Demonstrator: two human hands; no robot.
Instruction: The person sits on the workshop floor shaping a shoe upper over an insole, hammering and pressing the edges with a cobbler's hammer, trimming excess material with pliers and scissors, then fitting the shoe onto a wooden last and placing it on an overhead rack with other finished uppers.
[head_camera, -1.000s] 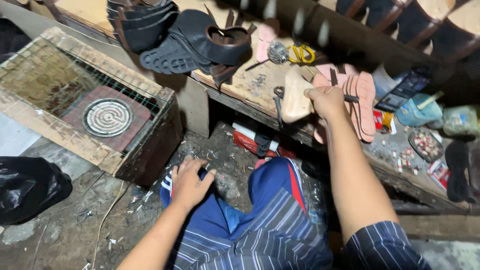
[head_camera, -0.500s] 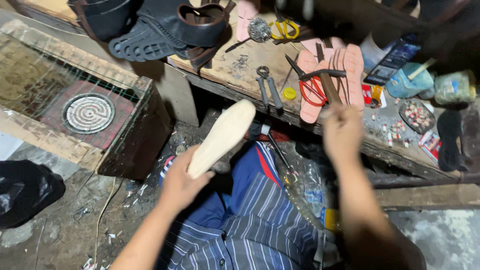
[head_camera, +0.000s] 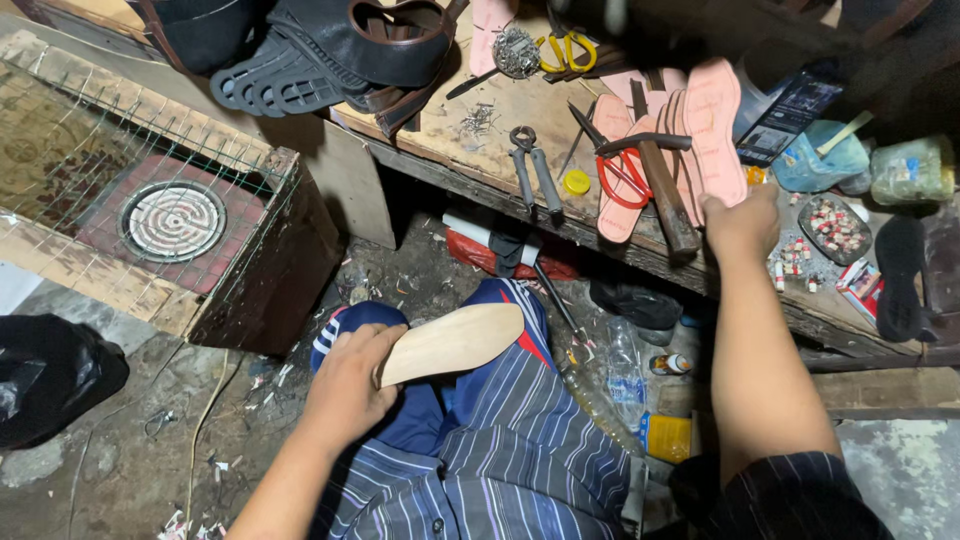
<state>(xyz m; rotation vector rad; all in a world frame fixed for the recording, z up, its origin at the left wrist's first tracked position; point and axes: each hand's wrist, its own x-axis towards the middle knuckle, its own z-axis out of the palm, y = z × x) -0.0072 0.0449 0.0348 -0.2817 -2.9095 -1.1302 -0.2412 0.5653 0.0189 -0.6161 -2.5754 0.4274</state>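
My left hand (head_camera: 348, 382) grips one end of a tan, sole-shaped insole board (head_camera: 455, 341) that lies flat across my lap on blue trousers. My right hand (head_camera: 742, 226) reaches forward to the edge of the wooden workbench (head_camera: 500, 135). Its fingers are closed beside the wooden handle of a hammer (head_camera: 662, 188); whether it grips the handle is unclear. Pink insoles (head_camera: 705, 125) lie just beyond that hand, with red-handled scissors (head_camera: 622, 178) across them.
Pincers (head_camera: 532, 172), loose nails, yellow-handled scissors (head_camera: 560, 46) and black shoe soles (head_camera: 300, 60) lie on the bench. A wire-mesh crate with a round heater coil (head_camera: 172, 220) stands at left. A black bag (head_camera: 45, 375), bottles and scraps litter the floor.
My left hand lowered the insole board from upright to flat on my lap. My right hand moved right along the bench edge to the hammer handle. The view shifted closer.
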